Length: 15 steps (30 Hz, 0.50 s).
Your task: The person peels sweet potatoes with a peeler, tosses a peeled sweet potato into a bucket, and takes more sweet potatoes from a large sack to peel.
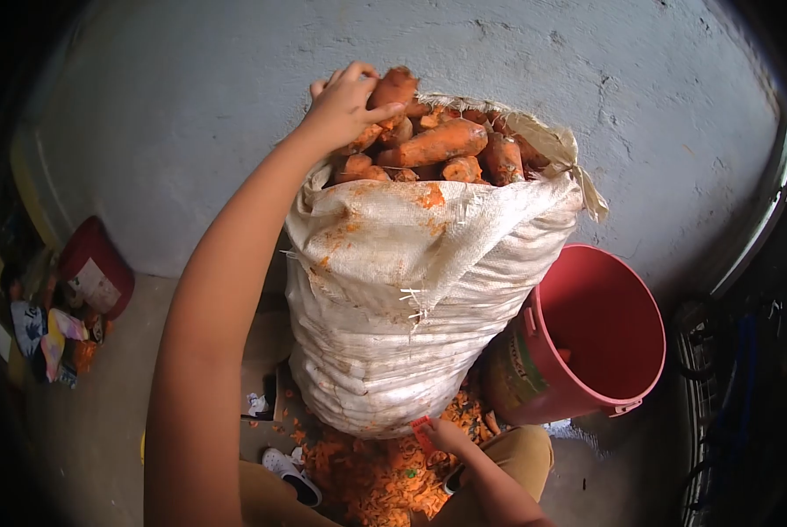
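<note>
A large white woven sack (385,290) stands upright, its open top filled with orange carrots (442,142). At the top left of the sack, my left hand (348,101) has its fingers around a thick carrot (395,88). Low down, near the bottom of the sack, my right hand (446,435) is closed on a small red tool (423,434), whose far end lies against the sack. Orange peelings (385,483) are heaped on the floor below, between my legs.
A red bucket (547,369) stands right of the sack, with a bit of orange inside. A dark red container (99,268) and colourful wrappers (55,338) are at the far left. Behind the sack rises a grey wall (191,114). Metal railing (701,395) runs along the right.
</note>
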Available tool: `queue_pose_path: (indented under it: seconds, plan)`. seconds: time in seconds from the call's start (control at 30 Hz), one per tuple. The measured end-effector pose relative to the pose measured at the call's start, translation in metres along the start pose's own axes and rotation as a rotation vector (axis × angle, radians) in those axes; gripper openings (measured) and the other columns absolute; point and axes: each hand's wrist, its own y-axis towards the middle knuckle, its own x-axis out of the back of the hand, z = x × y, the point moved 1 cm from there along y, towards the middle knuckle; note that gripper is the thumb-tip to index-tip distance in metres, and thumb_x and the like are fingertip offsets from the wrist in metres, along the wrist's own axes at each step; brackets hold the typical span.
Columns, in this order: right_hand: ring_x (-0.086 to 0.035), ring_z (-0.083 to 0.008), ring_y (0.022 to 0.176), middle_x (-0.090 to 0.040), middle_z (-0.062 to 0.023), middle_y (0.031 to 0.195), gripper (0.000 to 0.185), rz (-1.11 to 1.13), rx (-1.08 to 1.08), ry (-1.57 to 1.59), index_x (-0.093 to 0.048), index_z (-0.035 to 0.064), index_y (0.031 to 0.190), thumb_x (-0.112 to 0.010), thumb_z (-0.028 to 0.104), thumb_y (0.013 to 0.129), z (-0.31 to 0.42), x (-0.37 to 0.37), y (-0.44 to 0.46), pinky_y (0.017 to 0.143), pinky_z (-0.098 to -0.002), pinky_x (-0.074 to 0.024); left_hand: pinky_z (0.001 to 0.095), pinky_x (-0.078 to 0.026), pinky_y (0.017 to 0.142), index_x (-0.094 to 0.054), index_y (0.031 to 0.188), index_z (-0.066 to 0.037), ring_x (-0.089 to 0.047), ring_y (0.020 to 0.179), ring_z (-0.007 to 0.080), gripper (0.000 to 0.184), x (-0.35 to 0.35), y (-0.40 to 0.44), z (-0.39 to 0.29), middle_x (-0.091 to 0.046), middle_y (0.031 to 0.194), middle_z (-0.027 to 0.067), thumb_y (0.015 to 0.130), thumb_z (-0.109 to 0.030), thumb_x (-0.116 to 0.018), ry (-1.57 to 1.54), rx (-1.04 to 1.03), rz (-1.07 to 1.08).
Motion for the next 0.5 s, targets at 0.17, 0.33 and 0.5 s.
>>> queue_pose_path:
  seconds: [0.17, 0.33, 0.5]
  plan:
    - [-0.056, -0.0338, 0.078, -0.058, -0.0191, 0.082, 0.033, 0.037, -0.029, 0.019, -0.055, 0.0042, 0.092, -0.038, 0.032, 0.084, 0.010, 0.009, -0.004, 0.068, -0.0414, -0.0430, 0.0397, -0.016, 0.089, -0.066, 0.089, -0.016, -0.030, 0.106, 0.0193, 0.041, -0.023, 0.025, -0.017, -0.040, 0.121, -0.0007, 0.079, -0.050, -0.045, 0.127, -0.048, 0.144]
    - [-0.056, -0.0350, 0.078, -0.058, -0.0203, 0.081, 0.034, 0.028, -0.019, 0.039, -0.054, 0.0019, 0.091, -0.038, 0.031, 0.084, 0.001, 0.002, 0.001, 0.068, -0.0415, -0.0426, 0.0406, -0.009, 0.094, -0.063, 0.097, -0.020, -0.026, 0.111, 0.0193, 0.039, -0.028, 0.024, -0.021, -0.033, 0.128, -0.0029, 0.081, -0.048, -0.042, 0.115, 0.126, 0.256]
    - [-0.055, -0.0354, 0.078, -0.058, -0.0206, 0.080, 0.034, 0.043, -0.009, 0.077, -0.054, 0.0008, 0.091, -0.038, 0.030, 0.084, 0.004, 0.002, -0.001, 0.068, -0.0419, -0.0423, 0.0432, -0.015, 0.095, -0.063, 0.095, -0.019, -0.025, 0.112, 0.0237, 0.036, -0.020, 0.010, -0.007, -0.034, 0.126, 0.0035, 0.081, -0.047, -0.045, 0.047, 0.081, -0.064]
